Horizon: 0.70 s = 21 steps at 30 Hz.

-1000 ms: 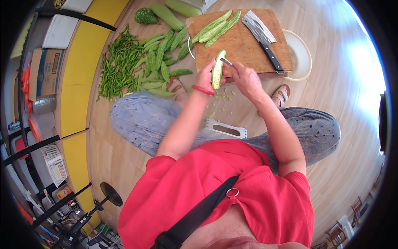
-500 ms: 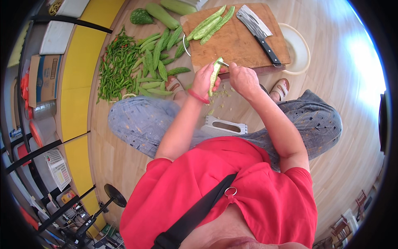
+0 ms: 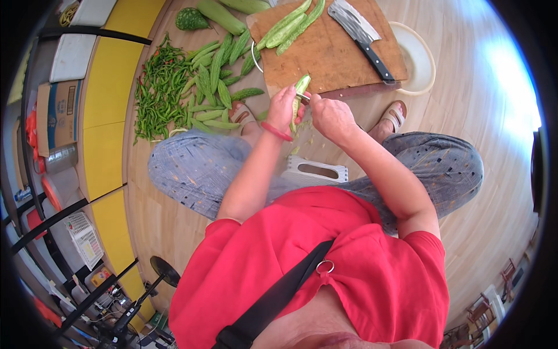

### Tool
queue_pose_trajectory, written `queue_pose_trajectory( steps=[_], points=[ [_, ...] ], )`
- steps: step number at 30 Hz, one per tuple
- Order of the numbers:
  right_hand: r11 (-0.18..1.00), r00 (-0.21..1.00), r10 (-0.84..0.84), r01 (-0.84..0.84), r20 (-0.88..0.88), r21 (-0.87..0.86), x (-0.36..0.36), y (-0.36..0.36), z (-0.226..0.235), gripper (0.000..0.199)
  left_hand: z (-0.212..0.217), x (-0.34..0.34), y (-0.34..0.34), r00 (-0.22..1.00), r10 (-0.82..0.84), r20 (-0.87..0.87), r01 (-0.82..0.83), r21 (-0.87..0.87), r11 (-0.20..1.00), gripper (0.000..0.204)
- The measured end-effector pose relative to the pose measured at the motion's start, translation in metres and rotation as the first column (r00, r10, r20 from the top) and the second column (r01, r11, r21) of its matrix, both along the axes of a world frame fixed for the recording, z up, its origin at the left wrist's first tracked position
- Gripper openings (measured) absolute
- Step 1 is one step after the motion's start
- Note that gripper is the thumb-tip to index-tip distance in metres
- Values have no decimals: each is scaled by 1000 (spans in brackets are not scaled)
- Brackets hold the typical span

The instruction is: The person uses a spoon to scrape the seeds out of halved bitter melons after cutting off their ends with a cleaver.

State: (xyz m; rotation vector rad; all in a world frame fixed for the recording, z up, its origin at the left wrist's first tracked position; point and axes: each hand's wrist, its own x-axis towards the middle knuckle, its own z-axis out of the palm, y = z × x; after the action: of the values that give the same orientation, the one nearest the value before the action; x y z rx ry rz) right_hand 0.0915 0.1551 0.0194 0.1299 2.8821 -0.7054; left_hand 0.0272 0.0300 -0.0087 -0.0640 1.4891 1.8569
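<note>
Gourd: halved bitter gourd (image 3: 300, 93) stands nearly upright in your left hand (image 3: 282, 109), cut face toward your right, just in front of the near edge of the cutting board (image 3: 325, 46).
Left hand: fingers wrapped closed around the lower part of the gourd, red bangle (image 3: 275, 131) on the wrist.
Right hand: your right hand (image 3: 331, 116) is closed on a small tool whose tip meets the gourd's hollow; too small to say for sure, looks like a spoon or scraper.
Scraps: pale bits (image 3: 302, 142) lie on the floor right under your hands, between your knees.
Stool: white plastic piece with a handle slot (image 3: 317, 171) sits under you, just behind the scraps.
Board: three more gourd halves (image 3: 290, 26) at its far left, cleaver (image 3: 360, 35) with black handle lying flat on the right, blade well apart from both hands.
Bowl: pale round bowl (image 3: 421, 58) touching the board's right side.
Pile: whole gourds (image 3: 218, 81) and a heap of green chillies (image 3: 157, 96) off to your left on the wooden floor.
Risk: honestly the thing I'd watch is the tool tip slipping out of the groove toward your left thumb, since you're scraping right next to those fingers. Thin gourd half could also snap if you lever too hard.
Risk two: scraps by your sandals (image 3: 395, 116) look slippery when you get up.
</note>
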Motion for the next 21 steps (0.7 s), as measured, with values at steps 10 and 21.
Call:
queue_pose_trajectory(
  steps=[10,21],
  points=[
    [995,998,18,-24,-59,-95,9,-6,-4,10,-7,-1,-2,999,-5,35,4,6,1000,31],
    [997,998,59,-61,-29,-56,15,-11,-4,11,-22,-9,-3,1000,-19,25,19,-9,1000,32]
  ],
)
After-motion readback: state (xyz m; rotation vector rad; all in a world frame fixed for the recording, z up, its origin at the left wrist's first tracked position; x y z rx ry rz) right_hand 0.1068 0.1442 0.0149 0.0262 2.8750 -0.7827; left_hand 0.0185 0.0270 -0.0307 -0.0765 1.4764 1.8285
